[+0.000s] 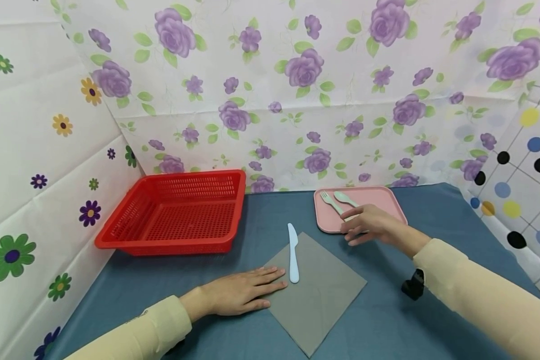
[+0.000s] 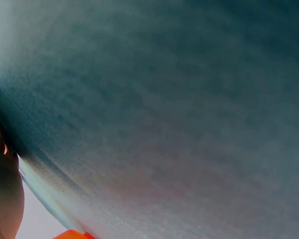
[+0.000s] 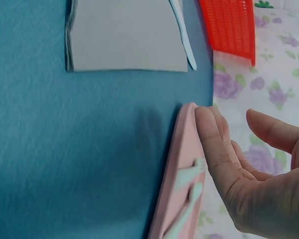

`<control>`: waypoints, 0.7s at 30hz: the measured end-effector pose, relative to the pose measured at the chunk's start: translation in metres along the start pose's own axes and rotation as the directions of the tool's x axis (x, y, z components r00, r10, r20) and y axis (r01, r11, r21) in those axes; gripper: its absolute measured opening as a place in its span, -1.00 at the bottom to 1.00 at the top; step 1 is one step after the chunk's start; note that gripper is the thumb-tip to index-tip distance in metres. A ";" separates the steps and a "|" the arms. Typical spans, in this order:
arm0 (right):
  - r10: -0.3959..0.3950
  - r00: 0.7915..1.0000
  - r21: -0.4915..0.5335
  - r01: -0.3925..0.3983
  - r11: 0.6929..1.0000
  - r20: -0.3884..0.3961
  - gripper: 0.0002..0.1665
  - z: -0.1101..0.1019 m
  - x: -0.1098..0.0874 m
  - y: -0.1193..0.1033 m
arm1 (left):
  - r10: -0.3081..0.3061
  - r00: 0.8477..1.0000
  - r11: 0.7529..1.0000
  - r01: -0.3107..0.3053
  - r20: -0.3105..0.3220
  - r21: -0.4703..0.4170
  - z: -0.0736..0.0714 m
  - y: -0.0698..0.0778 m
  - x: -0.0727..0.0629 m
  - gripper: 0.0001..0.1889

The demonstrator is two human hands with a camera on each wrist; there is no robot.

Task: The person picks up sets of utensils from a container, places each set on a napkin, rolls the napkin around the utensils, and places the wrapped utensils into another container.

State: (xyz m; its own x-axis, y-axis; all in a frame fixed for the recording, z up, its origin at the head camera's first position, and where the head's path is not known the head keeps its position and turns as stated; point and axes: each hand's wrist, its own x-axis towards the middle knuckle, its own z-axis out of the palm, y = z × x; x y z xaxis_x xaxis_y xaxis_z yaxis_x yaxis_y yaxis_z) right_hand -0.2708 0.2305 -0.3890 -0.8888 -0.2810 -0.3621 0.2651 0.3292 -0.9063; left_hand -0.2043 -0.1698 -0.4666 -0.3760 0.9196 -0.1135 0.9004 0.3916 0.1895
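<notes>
A grey napkin (image 1: 320,295) lies turned like a diamond on the blue tablecloth, with a pale blue plastic knife (image 1: 293,255) on its left half. My left hand (image 1: 245,291) rests flat, fingertips on the napkin's left edge beside the knife handle. Over the front edge of a pink tray (image 1: 387,202) hovers my right hand (image 1: 371,223), fingers loosely bent and holding nothing. On that tray lie a pale green fork (image 1: 330,201) and a spoon (image 1: 345,198), their handles partly hidden behind the right hand. The right wrist view shows thumb and fingers (image 3: 217,144) apart.
At the back left stands a red perforated basket (image 1: 171,215). Flowered cloth (image 1: 270,100) hangs behind the table, and a dotted cloth (image 1: 522,200) borders the right side. Blue tablecloth (image 1: 378,320) shows between the napkin and the right sleeve.
</notes>
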 end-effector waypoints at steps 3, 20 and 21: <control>-0.002 1.000 0.013 0.002 1.000 0.000 -0.27 -0.007 -0.003 -0.001 | -0.001 1.000 1.000 0.001 0.002 -0.005 0.001 0.000 0.000 -0.37; -0.032 0.999 0.015 0.032 0.999 0.010 -0.28 -0.029 -0.005 -0.008 | -0.006 1.000 1.000 0.006 0.006 -0.029 -0.001 0.001 0.000 -0.38; -0.034 0.999 0.016 0.034 0.999 0.010 -0.29 -0.031 -0.004 -0.008 | -0.006 1.000 1.000 0.006 0.007 -0.028 -0.001 0.001 0.000 -0.38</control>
State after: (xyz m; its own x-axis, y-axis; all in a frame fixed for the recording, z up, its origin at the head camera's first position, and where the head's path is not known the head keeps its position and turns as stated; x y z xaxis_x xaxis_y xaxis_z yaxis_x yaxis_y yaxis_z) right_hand -0.2810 0.2570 -0.3732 -0.8937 -0.3007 -0.3331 0.2408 0.3051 -0.9214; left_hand -0.2042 -0.1692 -0.4653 -0.3800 0.9169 -0.1219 0.8916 0.3981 0.2156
